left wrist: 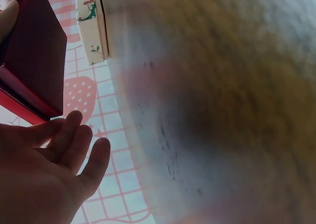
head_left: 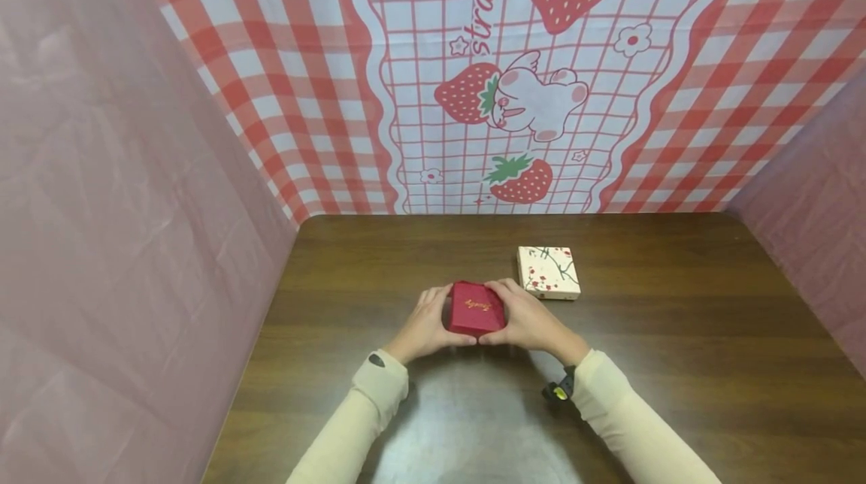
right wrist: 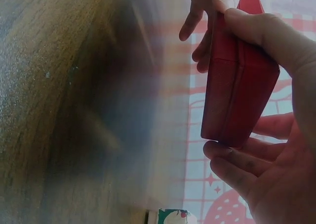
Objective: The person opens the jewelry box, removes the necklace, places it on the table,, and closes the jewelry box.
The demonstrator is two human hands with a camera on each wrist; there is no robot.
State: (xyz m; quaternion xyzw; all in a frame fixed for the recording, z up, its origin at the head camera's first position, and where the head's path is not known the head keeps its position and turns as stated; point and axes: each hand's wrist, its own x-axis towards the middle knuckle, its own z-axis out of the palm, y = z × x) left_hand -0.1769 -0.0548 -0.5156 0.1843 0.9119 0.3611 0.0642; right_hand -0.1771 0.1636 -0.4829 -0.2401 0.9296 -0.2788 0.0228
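Observation:
A small red jewelry box (head_left: 476, 309), its lid marked with gold lettering, is held between both hands. My left hand (head_left: 428, 325) grips its left side, thumb at the near edge and fingers toward the far edge. On the opposite side, my right hand (head_left: 531, 322) grips it the same way, and the two thumbs nearly meet in front. In the right wrist view, a seam runs round the closed box (right wrist: 242, 80), which appears raised off the table. The left wrist view shows its dark red underside with fingertips at one corner.
A cream box (head_left: 549, 272) with a red blossom and branch pattern lies on the brown wooden table (head_left: 663, 334), just beyond the right hand. Behind the table hangs a red checked strawberry cloth (head_left: 325, 93). Pink sheets (head_left: 135, 206) stand at the left and right sides.

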